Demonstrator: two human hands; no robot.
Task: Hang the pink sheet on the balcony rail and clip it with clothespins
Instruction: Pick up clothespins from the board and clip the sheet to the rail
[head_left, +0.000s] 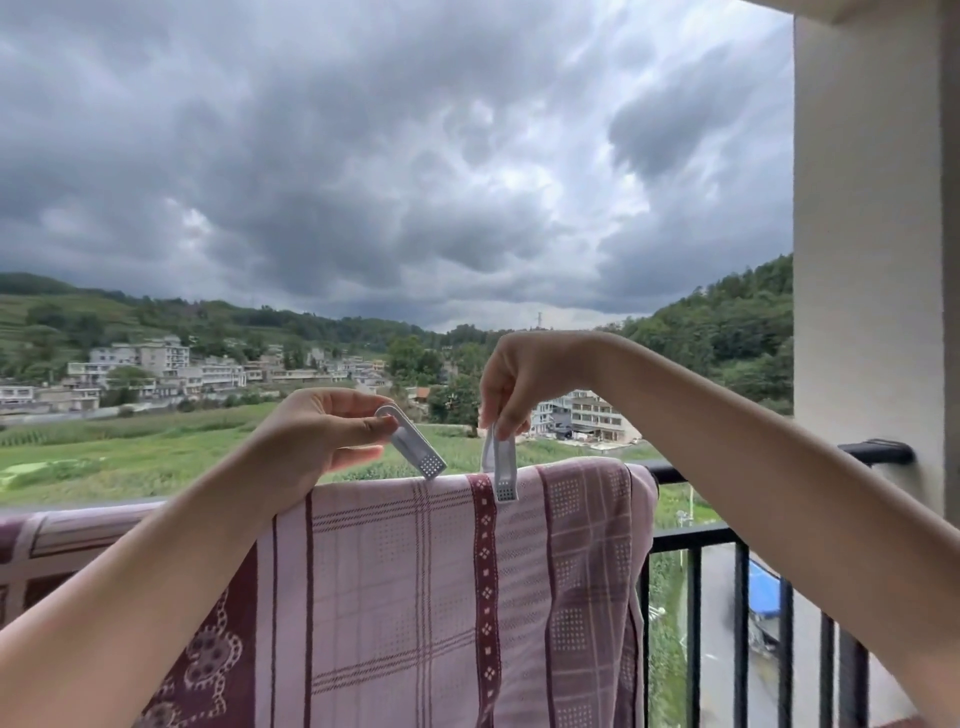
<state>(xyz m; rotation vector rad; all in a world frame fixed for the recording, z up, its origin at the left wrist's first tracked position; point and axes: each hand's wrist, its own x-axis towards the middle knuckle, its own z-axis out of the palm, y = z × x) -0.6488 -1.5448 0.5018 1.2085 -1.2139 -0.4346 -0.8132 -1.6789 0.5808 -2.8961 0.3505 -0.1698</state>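
Note:
The pink sheet (395, 582), checked with maroon stripes, hangs over the black balcony rail (878, 453) and covers most of it. My left hand (322, 431) pinches a white clothespin (415, 447) just above the sheet's top edge, tilted down to the right. My right hand (519, 379) grips the top of a second white clothespin (501, 467), which stands upright with its jaws straddling the sheet on the rail.
A cream wall pillar (872, 260) stands at the right, where the rail ends. Black vertical bars (743, 623) show to the right of the sheet. Beyond the rail lie fields, houses and dark clouds.

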